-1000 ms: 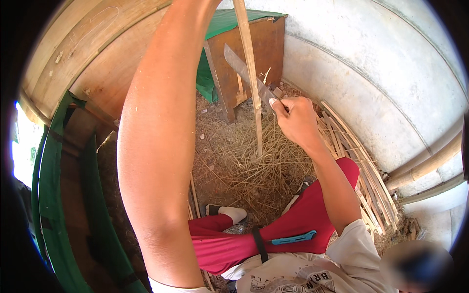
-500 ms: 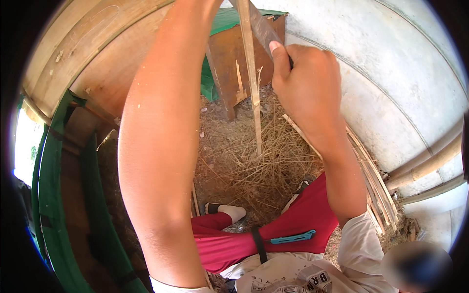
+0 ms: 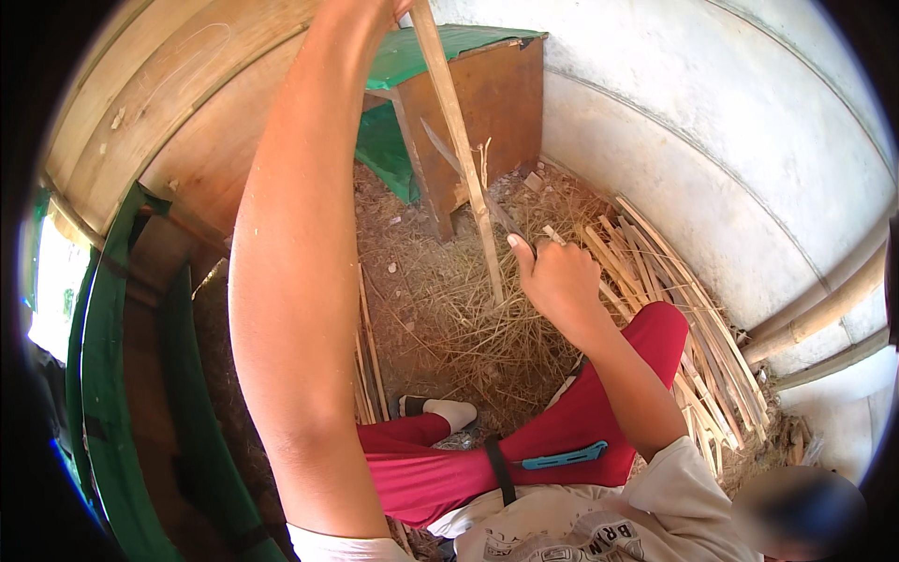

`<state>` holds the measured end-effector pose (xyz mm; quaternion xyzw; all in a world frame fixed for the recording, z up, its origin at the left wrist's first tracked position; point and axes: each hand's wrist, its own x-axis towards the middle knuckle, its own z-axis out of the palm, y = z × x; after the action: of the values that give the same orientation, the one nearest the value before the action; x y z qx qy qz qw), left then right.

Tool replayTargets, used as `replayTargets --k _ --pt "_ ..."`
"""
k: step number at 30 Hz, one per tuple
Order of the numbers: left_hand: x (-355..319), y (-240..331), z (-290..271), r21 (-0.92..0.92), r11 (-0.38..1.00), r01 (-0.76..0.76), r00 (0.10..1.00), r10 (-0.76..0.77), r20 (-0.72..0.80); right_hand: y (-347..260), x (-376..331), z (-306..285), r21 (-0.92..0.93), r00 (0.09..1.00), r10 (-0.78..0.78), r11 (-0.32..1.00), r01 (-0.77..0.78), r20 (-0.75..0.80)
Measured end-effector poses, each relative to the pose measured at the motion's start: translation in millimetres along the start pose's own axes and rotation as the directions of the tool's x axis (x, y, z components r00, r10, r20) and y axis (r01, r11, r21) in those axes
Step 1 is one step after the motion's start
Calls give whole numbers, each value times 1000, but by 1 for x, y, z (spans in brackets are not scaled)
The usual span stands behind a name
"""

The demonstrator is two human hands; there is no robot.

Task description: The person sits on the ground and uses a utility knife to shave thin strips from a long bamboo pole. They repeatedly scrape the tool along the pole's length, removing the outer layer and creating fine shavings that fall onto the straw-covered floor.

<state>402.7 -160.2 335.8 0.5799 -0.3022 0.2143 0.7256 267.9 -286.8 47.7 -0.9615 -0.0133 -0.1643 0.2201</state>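
Note:
My left arm reaches up to the top edge, where my left hand [image 3: 386, 7] grips the upper end of a long bamboo strip [image 3: 461, 140]; most of the hand is cut off by the frame. The strip stands nearly upright, its lower end in the straw. My right hand [image 3: 557, 281] holds a long knife [image 3: 464, 178], whose blade slants up to the left against the strip. I sit on the ground in red trousers [image 3: 609, 403].
A pile of split bamboo strips [image 3: 693, 328] lies along the white wall at right. A brown wooden box with a green top [image 3: 468, 84] stands at the back. Straw shavings [image 3: 449, 318] cover the ground. A green board [image 3: 103, 375] runs along the left.
My right hand with the knife rose up along the strip half a second ago, then came back down to the lower part. My left arm stayed raised.

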Motion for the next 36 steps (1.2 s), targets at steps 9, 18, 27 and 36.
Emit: replayTargets --k 9,18,27,36 --pt "-12 20 -2 99 995 -3 1000 5 -25 -11 -23 15 97 981 6 995 13 -195" --pt "-15 16 -4 118 993 -19 1000 18 11 21 -3 26 580 995 64 815 -10 -73" --pt "-15 19 11 177 984 13 1000 -14 2 2 -5 0 313 987 -21 947 71 -158" --pt "7 1 -1 143 988 -57 993 41 114 -8 4 -12 206 985 -48 975 83 -168"
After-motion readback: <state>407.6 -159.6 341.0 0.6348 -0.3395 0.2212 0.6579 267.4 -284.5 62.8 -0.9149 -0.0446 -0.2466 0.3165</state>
